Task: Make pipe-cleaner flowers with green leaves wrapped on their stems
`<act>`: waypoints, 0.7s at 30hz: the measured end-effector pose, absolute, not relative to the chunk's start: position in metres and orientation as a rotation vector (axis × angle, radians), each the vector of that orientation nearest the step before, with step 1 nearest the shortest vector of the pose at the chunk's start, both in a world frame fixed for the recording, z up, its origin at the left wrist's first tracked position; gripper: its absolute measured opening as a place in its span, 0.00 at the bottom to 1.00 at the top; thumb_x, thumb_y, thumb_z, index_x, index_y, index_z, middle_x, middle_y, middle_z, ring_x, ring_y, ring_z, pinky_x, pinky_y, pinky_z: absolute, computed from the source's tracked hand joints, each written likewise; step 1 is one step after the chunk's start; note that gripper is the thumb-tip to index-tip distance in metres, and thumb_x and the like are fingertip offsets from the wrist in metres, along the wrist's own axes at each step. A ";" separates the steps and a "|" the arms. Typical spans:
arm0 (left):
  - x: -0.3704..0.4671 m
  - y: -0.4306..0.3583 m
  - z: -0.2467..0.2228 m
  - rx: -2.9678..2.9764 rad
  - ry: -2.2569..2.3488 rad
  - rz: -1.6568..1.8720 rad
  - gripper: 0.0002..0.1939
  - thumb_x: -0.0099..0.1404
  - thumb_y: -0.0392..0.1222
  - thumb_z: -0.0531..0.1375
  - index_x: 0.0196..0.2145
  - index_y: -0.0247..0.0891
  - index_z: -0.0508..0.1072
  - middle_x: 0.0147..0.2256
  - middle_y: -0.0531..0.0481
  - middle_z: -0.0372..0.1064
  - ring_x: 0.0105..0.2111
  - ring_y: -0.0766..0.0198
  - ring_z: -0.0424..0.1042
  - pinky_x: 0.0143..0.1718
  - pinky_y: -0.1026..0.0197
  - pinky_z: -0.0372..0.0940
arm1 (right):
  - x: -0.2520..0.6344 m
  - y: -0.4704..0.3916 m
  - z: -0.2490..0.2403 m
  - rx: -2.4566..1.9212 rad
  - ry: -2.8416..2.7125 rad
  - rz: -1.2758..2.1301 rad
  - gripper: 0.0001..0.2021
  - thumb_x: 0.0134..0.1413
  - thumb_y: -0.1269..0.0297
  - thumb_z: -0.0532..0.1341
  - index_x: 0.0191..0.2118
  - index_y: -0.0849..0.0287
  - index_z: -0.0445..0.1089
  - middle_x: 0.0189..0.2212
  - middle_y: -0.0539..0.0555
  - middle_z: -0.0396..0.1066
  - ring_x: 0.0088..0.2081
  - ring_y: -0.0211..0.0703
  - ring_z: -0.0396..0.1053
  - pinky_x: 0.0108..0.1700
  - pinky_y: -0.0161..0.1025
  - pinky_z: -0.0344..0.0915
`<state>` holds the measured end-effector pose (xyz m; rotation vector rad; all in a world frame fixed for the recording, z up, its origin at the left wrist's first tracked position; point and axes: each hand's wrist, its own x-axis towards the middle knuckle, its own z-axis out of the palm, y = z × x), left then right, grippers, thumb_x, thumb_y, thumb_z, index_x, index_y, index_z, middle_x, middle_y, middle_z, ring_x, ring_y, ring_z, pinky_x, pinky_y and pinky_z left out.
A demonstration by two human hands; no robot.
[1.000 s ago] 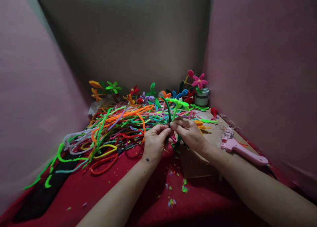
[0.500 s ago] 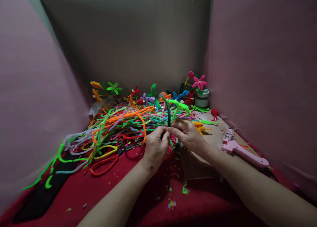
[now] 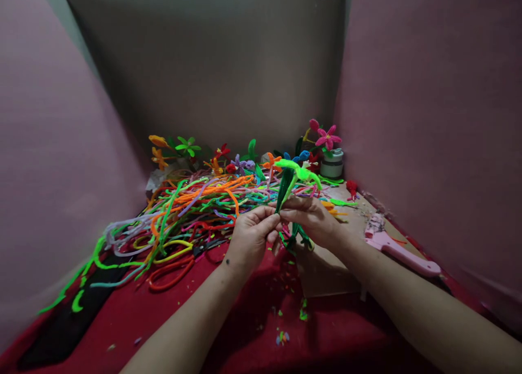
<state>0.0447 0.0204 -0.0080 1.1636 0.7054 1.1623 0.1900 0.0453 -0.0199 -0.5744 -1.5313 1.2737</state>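
Between my two hands, a pipe-cleaner flower [image 3: 304, 173] stands upright, with bright green petals on a light green stem. Against its stem lies a dark green pipe-cleaner leaf [image 3: 284, 189]. My left hand [image 3: 256, 230] pinches the lower end of the leaf and stem. From the other side, my right hand [image 3: 308, 216] closes its fingers at the same spot, touching the left fingertips. The exact point of contact is hidden by the fingers. Below my right hand, more dark green pipe-cleaner pieces [image 3: 299, 237] rest at the edge of the cardboard.
A heap of coloured pipe cleaners [image 3: 204, 200] spreads to the left, with scissors [image 3: 173, 265] at its front. A pink glue gun [image 3: 402, 251] lies right on the cardboard [image 3: 326, 273]. Finished flowers [image 3: 328, 137] and a white pot [image 3: 332, 163] stand behind. Scraps dot the red cloth [image 3: 244, 319].
The dark green leaf has turned and now shows wider beside the flower's stem. The green flower head has shifted slightly right. My left hand has moved a little left and down.
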 end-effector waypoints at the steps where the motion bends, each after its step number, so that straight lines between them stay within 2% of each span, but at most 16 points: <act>1: 0.043 0.021 -0.007 1.130 0.655 1.125 0.05 0.56 0.38 0.60 0.27 0.33 0.69 0.16 0.59 0.59 0.10 0.76 0.51 0.10 0.69 0.58 | 0.190 0.046 -0.020 -0.544 -1.507 1.332 0.09 0.47 0.64 0.62 0.36 0.57 0.76 0.26 0.50 0.72 0.31 0.39 0.67 0.37 0.37 0.63; 4: 0.038 0.024 -0.006 1.063 0.551 1.014 0.05 0.55 0.36 0.61 0.30 0.32 0.70 0.17 0.58 0.61 0.10 0.78 0.49 0.09 0.70 0.58 | 0.192 0.048 -0.021 -0.521 -1.494 1.403 0.13 0.44 0.63 0.65 0.39 0.58 0.75 0.27 0.51 0.73 0.31 0.40 0.69 0.37 0.38 0.65; 11: 0.032 0.025 -0.003 1.061 0.517 0.859 0.08 0.49 0.37 0.65 0.27 0.30 0.71 0.17 0.56 0.61 0.10 0.79 0.50 0.11 0.68 0.63 | 0.193 0.045 -0.013 -0.510 -1.547 1.359 0.09 0.39 0.62 0.68 0.33 0.51 0.77 0.30 0.49 0.74 0.35 0.44 0.70 0.40 0.42 0.67; 17: 0.034 0.025 -0.002 1.078 0.532 0.917 0.07 0.51 0.37 0.64 0.25 0.29 0.71 0.19 0.54 0.64 0.12 0.78 0.55 0.16 0.64 0.67 | 0.187 0.037 -0.014 -0.512 -1.506 1.214 0.06 0.45 0.64 0.65 0.32 0.53 0.77 0.38 0.50 0.72 0.37 0.41 0.69 0.40 0.40 0.67; 21: 0.038 0.024 -0.001 1.109 0.595 1.017 0.07 0.53 0.38 0.63 0.25 0.30 0.70 0.21 0.53 0.66 0.15 0.74 0.62 0.20 0.66 0.67 | 0.177 0.035 -0.020 -0.542 -1.362 1.260 0.10 0.48 0.61 0.62 0.37 0.56 0.75 0.31 0.51 0.72 0.27 0.37 0.67 0.30 0.37 0.67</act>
